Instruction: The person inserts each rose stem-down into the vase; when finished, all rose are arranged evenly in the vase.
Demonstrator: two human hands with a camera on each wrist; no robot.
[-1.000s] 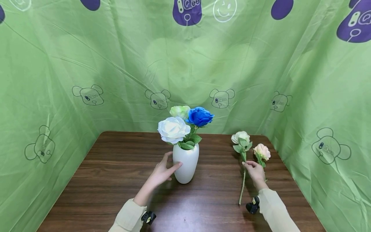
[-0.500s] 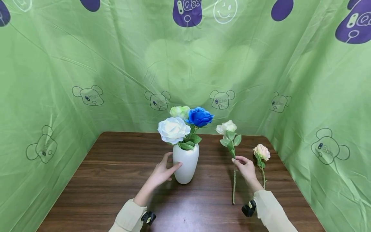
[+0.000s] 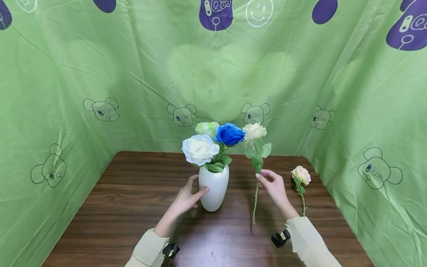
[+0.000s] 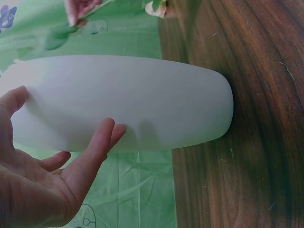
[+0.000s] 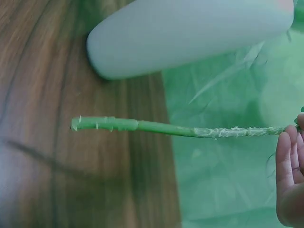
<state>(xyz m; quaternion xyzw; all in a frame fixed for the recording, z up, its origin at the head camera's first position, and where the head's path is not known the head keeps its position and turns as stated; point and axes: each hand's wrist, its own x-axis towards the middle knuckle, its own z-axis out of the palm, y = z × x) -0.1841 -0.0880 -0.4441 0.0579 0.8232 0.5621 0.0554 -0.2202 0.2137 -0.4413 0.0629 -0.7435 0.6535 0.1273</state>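
In the head view a white vase [image 3: 214, 189] stands upright, holding a pale blue-white rose [image 3: 200, 149], a blue rose [image 3: 230, 134] and a light green rose [image 3: 207, 128]. My left hand [image 3: 186, 196] holds the vase's left side, thumb across its front and fingers toward the back. Right of the vase, my right hand [image 3: 274, 185] pinches the stem of a cream-white rose [image 3: 255, 131] between thumb and fingers, bloom up. The right wrist view shows this rose's bare green stem [image 5: 161, 128] with its lower end raised over the table.
A peach rose [image 3: 301, 175] lies on the dark wooden table [image 3: 133, 207] at the right. Green printed cloth [image 3: 140, 74] hangs behind the table and along both sides. Each wrist carries a small black camera.
My right hand has lifted the cream-white rose and carried it left toward the vase, turning it more upright. My left hand and the vase have stayed in place.
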